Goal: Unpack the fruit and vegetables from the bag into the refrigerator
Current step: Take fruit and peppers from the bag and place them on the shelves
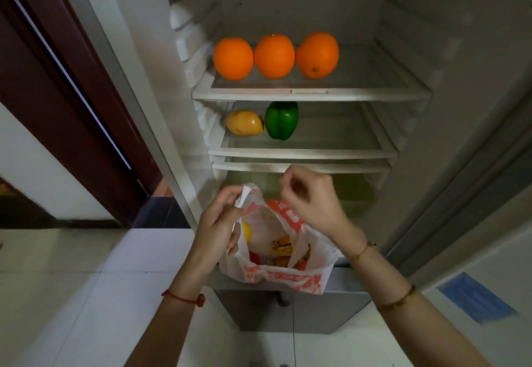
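Note:
A white plastic bag with red print (283,276) hangs in front of the open refrigerator. My left hand (216,219) grips its left handle. My right hand (309,196) hovers over the bag's mouth, fingers curled and blurred; whether it pinches the right handle I cannot tell. Inside the bag show a yellow fruit (246,232), orange pieces (283,248) and something red. Three oranges (274,56) sit in a row on the top shelf (311,94). A mango (244,122) and a green bell pepper (281,119) rest on the second shelf (302,152).
Below the second shelf is a thin third shelf (302,167) over a dim drawer space. A grey lower compartment (290,309) stands under the bag. A dark red door frame (72,93) is at the left, white floor tiles below, and a blue sheet (476,300) on the right.

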A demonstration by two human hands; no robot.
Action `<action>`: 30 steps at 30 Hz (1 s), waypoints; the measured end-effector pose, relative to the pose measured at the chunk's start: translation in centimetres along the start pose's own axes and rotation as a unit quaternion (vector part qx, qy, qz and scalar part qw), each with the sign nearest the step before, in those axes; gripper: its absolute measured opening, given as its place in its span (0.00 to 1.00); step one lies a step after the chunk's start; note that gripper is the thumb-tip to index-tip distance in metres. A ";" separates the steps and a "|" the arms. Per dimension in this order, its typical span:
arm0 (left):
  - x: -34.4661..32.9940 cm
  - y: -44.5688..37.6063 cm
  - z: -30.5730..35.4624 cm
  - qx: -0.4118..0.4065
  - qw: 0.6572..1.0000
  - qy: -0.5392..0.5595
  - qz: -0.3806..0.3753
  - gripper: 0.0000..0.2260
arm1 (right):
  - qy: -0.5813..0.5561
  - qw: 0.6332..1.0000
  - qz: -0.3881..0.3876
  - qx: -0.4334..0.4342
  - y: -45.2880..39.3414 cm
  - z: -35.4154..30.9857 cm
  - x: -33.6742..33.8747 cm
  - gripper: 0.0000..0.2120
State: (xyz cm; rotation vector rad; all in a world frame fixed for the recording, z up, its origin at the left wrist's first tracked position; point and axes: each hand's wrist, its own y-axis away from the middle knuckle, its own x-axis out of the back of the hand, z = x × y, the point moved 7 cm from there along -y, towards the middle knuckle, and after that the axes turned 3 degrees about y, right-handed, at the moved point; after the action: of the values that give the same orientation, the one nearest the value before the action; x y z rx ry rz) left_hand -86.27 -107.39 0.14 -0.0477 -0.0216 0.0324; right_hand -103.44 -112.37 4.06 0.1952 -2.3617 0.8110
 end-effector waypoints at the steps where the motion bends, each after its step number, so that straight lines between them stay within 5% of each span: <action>1: 0.0 0.4 -0.1 0.003 1.000 -0.004 -0.003 0.13 | 0.004 0.997 -0.079 -0.027 1.1 1.4 -2.5 0.06; 5: 0.6 1.4 -1.1 0.013 1.000 -0.010 0.003 0.13 | 0.038 0.958 -0.267 -0.095 5.0 5.5 -9.4 0.05; 9: 0.9 2.1 -1.3 0.011 1.000 -0.010 0.014 0.13 | -0.018 0.927 -0.343 -0.153 6.8 5.9 -13.0 0.20; 15: 1.3 2.4 -1.6 0.007 0.999 0.026 0.019 0.15 | 0.083 0.855 -0.495 -0.130 10.1 12.3 -21.3 0.32; 20: 1.3 2.4 -1.9 0.017 1.000 0.004 0.023 0.13 | 0.176 0.859 -0.453 -0.164 9.5 10.7 -18.4 0.31; 22: 1.1 2.2 -1.9 0.019 1.000 0.001 0.021 0.15 | 0.286 0.840 -0.452 -0.091 9.9 12.2 -17.9 0.27; 25: 0.9 2.0 -2.1 0.018 1.000 -0.004 0.014 0.15 | 0.253 0.881 -0.368 -0.158 11.0 14.6 -16.7 0.22; 30: 0.3 2.0 -1.7 0.009 1.000 -0.002 -0.005 0.13 | 0.268 0.858 -0.406 -0.163 11.3 15.8 -15.7 0.21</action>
State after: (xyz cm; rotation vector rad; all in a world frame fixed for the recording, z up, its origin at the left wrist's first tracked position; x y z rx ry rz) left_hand -85.97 -105.50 -1.64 -0.0299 -0.0255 0.0219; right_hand -102.78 -113.77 -20.90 0.6684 -1.6039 0.0238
